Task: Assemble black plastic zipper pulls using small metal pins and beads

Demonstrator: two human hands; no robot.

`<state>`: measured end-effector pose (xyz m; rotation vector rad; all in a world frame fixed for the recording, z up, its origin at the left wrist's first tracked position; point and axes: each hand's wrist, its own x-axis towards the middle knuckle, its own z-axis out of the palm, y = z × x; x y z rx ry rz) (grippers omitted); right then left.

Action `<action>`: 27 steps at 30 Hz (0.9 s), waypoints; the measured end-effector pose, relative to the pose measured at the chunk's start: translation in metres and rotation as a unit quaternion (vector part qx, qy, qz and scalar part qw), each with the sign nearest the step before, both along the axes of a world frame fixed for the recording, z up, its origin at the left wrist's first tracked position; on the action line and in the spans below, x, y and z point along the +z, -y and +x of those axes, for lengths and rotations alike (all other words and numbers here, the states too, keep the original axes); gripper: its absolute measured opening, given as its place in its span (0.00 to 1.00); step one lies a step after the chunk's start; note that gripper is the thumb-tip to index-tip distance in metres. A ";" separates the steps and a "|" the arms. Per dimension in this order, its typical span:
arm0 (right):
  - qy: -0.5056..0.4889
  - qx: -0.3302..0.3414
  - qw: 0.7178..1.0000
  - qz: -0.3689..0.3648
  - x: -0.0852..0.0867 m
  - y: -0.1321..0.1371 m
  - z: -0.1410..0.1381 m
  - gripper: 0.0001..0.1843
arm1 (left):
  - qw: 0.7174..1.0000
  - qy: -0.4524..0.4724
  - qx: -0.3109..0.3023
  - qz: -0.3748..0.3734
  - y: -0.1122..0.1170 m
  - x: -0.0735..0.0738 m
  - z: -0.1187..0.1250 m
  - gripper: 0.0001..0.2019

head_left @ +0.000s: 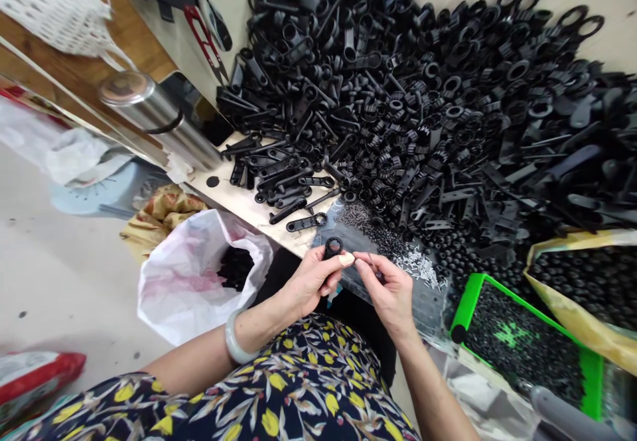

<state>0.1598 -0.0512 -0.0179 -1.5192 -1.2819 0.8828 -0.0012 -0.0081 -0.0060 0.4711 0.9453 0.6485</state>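
First, note the layout. The heap of black parts [398,96] lies beyond your hands; nearer you is the grey sheet [425,308], with both hands at its near left edge, in front of your body.

Your left hand [314,275] is closed around the ringed part [328,251], thumb extended to the right. Your right hand [395,292] has thumb and forefinger pressed together at the left thumb's tip; whether a small piece sits between them cannot be told. The step appears to be fine fitting work — brace the part firmly in the left grip, let the right fingertips make the small movement, and press straight, since a slanted push may bind.

The ring end points away from your body, clear of the left fist. The long axis seems to run from the ring back into the palm — its exact angle is hidden.

Metal pins [421,267] lie on the sheet beyond your right hand.
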 end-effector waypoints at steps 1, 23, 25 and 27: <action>-0.006 -0.004 1.000 -0.010 -0.001 0.000 0.001 0.09 | 1.000 -0.001 0.000 -0.001 0.000 0.001 0.000 0.20; 0.178 0.065 0.977 0.092 -0.012 0.003 0.010 0.08 | 0.998 0.035 0.020 -0.046 0.001 -0.006 0.004 0.20; 0.169 0.058 0.980 0.092 -0.011 0.003 0.008 0.07 | 0.997 0.043 0.021 -0.060 0.002 -0.006 0.004 0.20; 0.150 0.053 0.984 0.081 -0.011 0.002 0.007 0.06 | 0.996 0.046 0.020 -0.068 0.002 -0.006 0.003 0.19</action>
